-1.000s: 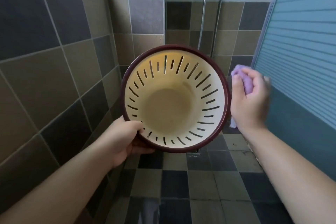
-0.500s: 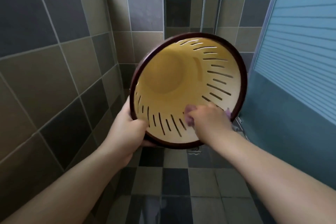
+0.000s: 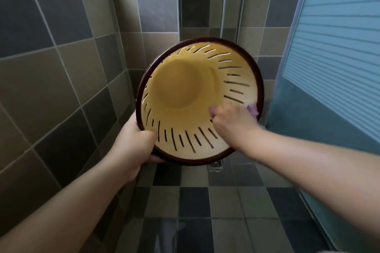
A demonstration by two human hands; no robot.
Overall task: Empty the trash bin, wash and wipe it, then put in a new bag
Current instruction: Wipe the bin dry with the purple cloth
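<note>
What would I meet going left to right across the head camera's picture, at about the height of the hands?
Tiled wall → left hand gripping the bin's rim → bin → right hand inside it, holding a purple cloth → blue door.

Left hand (image 3: 133,146) gripping; right hand (image 3: 232,119) clenched.
</note>
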